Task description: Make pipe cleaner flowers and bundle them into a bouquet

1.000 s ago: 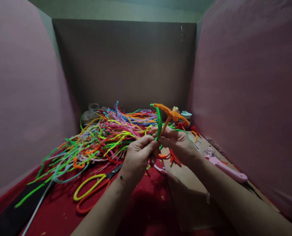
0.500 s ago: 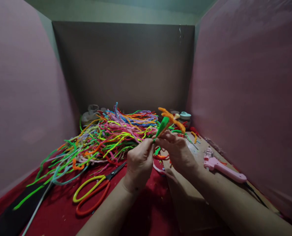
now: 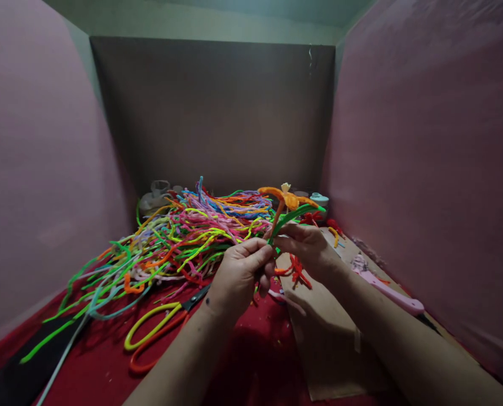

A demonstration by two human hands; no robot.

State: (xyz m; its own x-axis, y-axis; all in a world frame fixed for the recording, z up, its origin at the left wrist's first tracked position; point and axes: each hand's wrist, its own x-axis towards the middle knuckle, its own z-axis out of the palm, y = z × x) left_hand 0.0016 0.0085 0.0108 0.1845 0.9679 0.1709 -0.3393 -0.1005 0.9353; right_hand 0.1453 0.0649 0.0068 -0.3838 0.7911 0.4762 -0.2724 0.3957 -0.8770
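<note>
Nearest to me, red cloth [image 3: 251, 361] spreads below the hands, and a flat cardboard sheet [image 3: 325, 366] lies under the right forearm. Scissors [image 3: 188, 304] with one yellow and one orange handle rest left of the left hand [image 3: 242, 270]. Above the cloth, that hand pinches, thumb against index finger, the base of an orange fuzzy flower [image 3: 291, 201], where a green leaf [image 3: 296, 213] joins the stem. The right hand [image 3: 309, 252] is half curled, fingers against the leaf; I cannot tell whether they grip it. The flower stands just above both hands, the leaf arching rightward. Right of the right hand I see a pink glue gun [image 3: 391, 293]. Beyond the left hand sprawls a heap of many-coloured pipe cleaners [image 3: 204, 234]; beyond the right, a pale-blue-lidded jar [image 3: 320, 198]. Farthest is a dark back panel [image 3: 213, 113].
</note>
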